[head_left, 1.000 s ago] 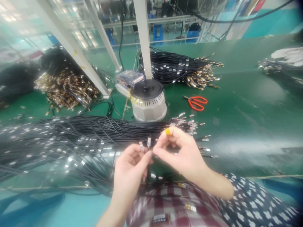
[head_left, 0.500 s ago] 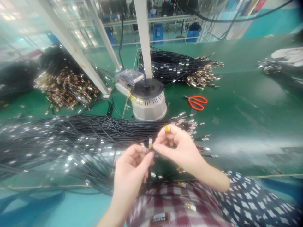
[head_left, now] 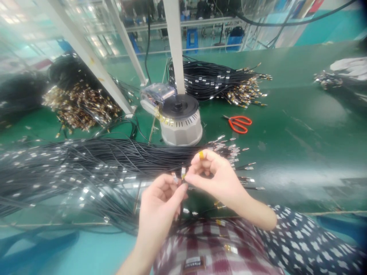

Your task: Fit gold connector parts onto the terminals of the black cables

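Note:
My left hand [head_left: 160, 202] is closed, its thumb and fingers pinching a black cable just below its silver-tipped end [head_left: 183, 172]. A second pale metal tip [head_left: 174, 177] sticks up between the left fingers. Yellow tape shows around the neck of the cable end, and there my right hand [head_left: 219, 177] pinches with its thumb and curled fingers. A small strip of yellow tape [head_left: 201, 155] clings to the right index finger. Behind both hands lies a thick bundle of black cables [head_left: 129, 154], with bare silver ends [head_left: 229, 149] at its right.
A round tape dispenser [head_left: 182, 130] stands beyond the bundle, with red-handled scissors [head_left: 240, 124] to its right. Cables with yellow-taped ends [head_left: 243, 91] lie behind it. Another cable heap [head_left: 83, 109] is at left, beside a white post [head_left: 91, 57]. Several taped ends [head_left: 231, 249] rest on my lap.
Both hands keep nearly the same pose at the cable end. The whole view has shifted only very slightly.

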A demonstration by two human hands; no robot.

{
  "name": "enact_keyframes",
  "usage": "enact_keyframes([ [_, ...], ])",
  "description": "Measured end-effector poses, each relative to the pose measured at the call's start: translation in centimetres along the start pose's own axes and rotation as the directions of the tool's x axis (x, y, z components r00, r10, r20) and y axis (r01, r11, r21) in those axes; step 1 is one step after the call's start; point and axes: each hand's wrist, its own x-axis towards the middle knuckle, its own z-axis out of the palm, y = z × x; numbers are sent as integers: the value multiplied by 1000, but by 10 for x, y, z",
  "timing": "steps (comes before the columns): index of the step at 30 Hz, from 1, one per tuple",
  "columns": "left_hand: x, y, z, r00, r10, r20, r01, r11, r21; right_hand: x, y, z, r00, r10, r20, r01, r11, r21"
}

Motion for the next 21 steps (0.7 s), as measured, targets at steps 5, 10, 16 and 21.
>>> enact_keyframes([
  [5, 0, 0, 1, 1000, -1, 7, 1, 1000, 15, 0, 0, 1, 1000, -8, -4, 8, 1000, 11],
  [10, 0, 2, 3, 1000, 9, -3, -9, 1000, 23, 1, 2, 0, 1000, -8, 4, 8, 1000, 15],
  [16, -6, 5, 9, 992, 87, -92, -79, 993, 89, 2, 6, 3, 1000, -8, -1, 8, 1000, 25],
  [21, -2, 1, 6, 1000, 8, -24, -8, 999, -32, 4, 8, -1, 998, 46, 50, -52, 989, 140],
])
